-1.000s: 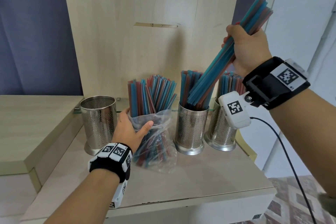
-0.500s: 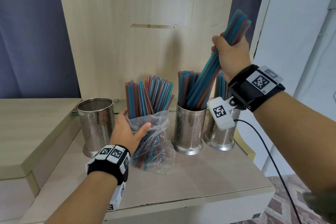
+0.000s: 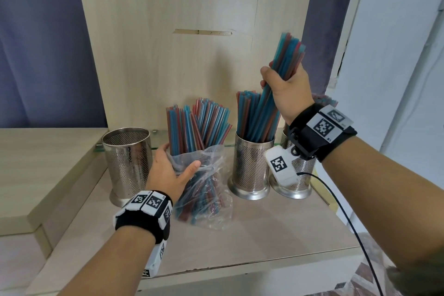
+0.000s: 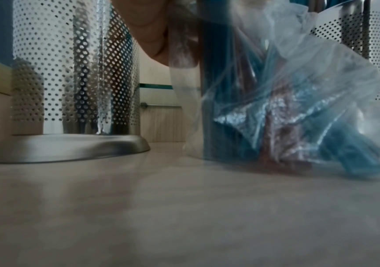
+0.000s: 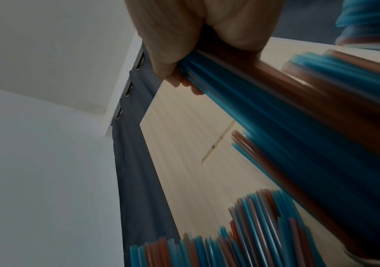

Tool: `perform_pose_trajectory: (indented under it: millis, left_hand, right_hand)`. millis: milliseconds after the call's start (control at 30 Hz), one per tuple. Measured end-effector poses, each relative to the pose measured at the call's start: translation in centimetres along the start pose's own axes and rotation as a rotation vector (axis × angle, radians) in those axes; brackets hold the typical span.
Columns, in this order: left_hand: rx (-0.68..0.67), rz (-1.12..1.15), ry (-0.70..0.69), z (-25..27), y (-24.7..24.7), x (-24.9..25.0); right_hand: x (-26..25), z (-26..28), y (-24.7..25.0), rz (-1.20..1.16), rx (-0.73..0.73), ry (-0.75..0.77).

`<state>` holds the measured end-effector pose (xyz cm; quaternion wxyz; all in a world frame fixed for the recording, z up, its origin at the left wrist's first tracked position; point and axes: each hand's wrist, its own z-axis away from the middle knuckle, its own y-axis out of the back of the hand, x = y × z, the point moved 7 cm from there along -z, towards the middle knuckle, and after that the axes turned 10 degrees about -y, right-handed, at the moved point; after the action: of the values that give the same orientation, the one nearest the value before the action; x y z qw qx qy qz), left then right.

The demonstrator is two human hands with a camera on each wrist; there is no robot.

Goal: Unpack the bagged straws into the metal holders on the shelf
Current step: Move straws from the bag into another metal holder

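Note:
My right hand [image 3: 283,84] grips a bundle of blue and red straws [image 3: 287,55], whose lower ends stand inside the middle metal holder [image 3: 251,166] among other straws. The bundle [image 5: 275,112] leans steeply and looks blurred in the right wrist view. My left hand [image 3: 170,168] holds the clear plastic bag [image 3: 206,190] upright on the shelf, with thumb and fingers round its neck. Many straws [image 3: 197,127] stick out of the bag [image 4: 287,101]. An empty perforated holder [image 3: 127,161] stands to the left [image 4: 74,81]. A third holder [image 3: 300,175] with straws is partly hidden behind my right wrist.
The holders and bag stand on a beige shelf [image 3: 252,235] with a wooden back panel [image 3: 192,43]. A lower ledge [image 3: 36,163] lies at the left. A cable [image 3: 346,218] runs from my right wrist device past the shelf's right edge. Grey curtains hang behind.
My right hand has come down and left with the straw bundle, tipping it more upright as it sinks deeper into the middle holder. The left hand and bag have stayed put.

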<state>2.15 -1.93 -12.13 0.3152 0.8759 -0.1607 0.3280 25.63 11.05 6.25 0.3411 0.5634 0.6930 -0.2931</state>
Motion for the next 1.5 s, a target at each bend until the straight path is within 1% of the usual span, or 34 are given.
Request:
perform_pose_trajectory:
  millis: [300, 533, 733, 800, 867, 933, 1000, 1033, 1100, 1133, 1167, 1200, 1300, 1333, 1433, 1500]
  left_hand:
    - [-0.007, -0.002, 0.002, 0.0, -0.1, 0.1]
    - [0.002, 0.007, 0.003, 0.0, -0.1, 0.3]
    - [-0.001, -0.003, 0.011, 0.1, 0.0, 0.3]
    - [0.002, 0.001, 0.014, 0.1, 0.0, 0.2]
    - [0.003, -0.008, 0.014, 0.1, 0.0, 0.2]
    - [0.0, -0.017, 0.017, 0.1, 0.0, 0.3]
    - [-0.002, -0.014, 0.018, 0.1, -0.1, 0.3]
    - [-0.002, -0.011, 0.016, 0.1, -0.1, 0.2]
    - [-0.004, -0.015, 0.009, 0.1, -0.1, 0.3]
    - [-0.004, -0.024, 0.006, 0.1, -0.1, 0.3]
    - [-0.002, -0.031, 0.004, 0.1, -0.1, 0.3]
    - [0.0, -0.033, 0.003, 0.0, -0.1, 0.2]
    - [0.001, -0.027, -0.001, 0.0, 0.0, 0.1]
    - [0.001, -0.03, 0.001, 0.0, 0.0, 0.1]
    - [0.002, -0.029, 0.001, 0.1, 0.0, 0.2]
    - [0.003, -0.034, -0.004, 0.1, 0.0, 0.3]
  right_hand:
    - [1.9, -0.4, 0.2, 0.07, 0.044, -0.072]
    - [3.6, -0.7, 0.4, 0.184, 0.056, -0.119]
    - [7.7, 2.0, -1.6, 0.327, -0.024, -0.223]
    - [8.1, 2.6, -1.6, 0.349, 0.013, -0.245]
    - [7.7, 2.8, -1.3, 0.315, 0.068, -0.242]
    - [6.6, 2.9, -1.2, 0.245, 0.089, -0.167]
    - [5.0, 2.8, -1.4, 0.222, 0.059, -0.036]
    - [4.1, 2.7, -1.4, 0.259, 0.043, 0.042]
    - [2.4, 2.4, -1.5, 0.445, 0.05, 0.226]
    - [1.8, 2.3, -1.5, 0.56, 0.064, 0.291]
    - [1.7, 2.1, -1.5, 0.664, 0.061, 0.323]
    - [1.8, 1.8, -1.6, 0.75, 0.023, 0.321]
    - [3.2, 1.4, -2.1, 0.934, -0.192, 0.226]
    - [3.3, 1.5, -2.0, 0.958, -0.221, 0.234]
    - [2.8, 2.1, -1.3, 0.958, -0.178, 0.319]
    - [2.9, 2.8, -0.4, 0.875, -0.127, 0.305]
